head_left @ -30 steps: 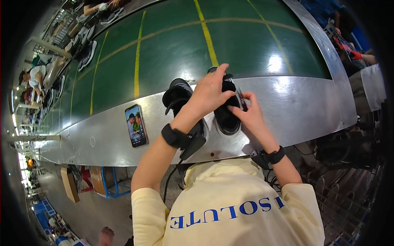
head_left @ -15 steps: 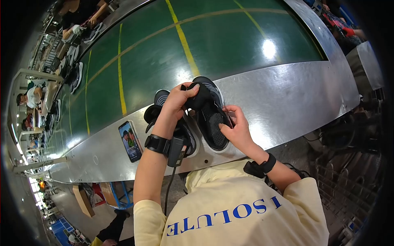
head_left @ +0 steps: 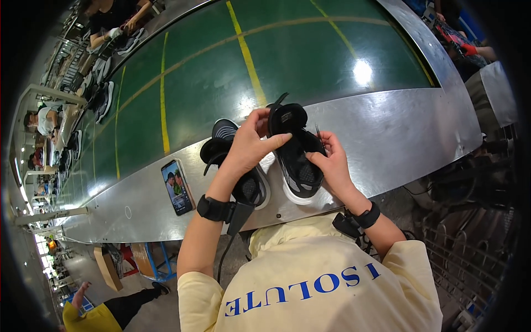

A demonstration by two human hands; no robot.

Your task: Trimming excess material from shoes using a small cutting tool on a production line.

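Note:
A black sneaker with a white sole (head_left: 307, 180) stands on the metal table edge in front of me, heel toward me and its tongue (head_left: 290, 118) folded up and forward. My left hand (head_left: 250, 145) grips its left side near the tongue, thumb laid over the opening. On the other side my right hand (head_left: 334, 165) pinches the collar, thumb on the inner edge; dark lace ends show by its fingertips. Just left stands a matching sneaker (head_left: 253, 191), partly hidden behind my left hand and wrist, its tongue also pulled out.
A phone (head_left: 177, 188) lies on the metal table (head_left: 387, 133) at left. Beyond runs a green conveyor belt (head_left: 204, 77) with yellow lines. More shoes (head_left: 103, 102) line its far left side, where co-workers sit. A person in yellow (head_left: 94, 316) is at lower left.
My left hand has moved from the tongue to the sneaker's left side, and the tongue now stands up. The sneaker has shifted slightly right. The person in yellow has come further into view.

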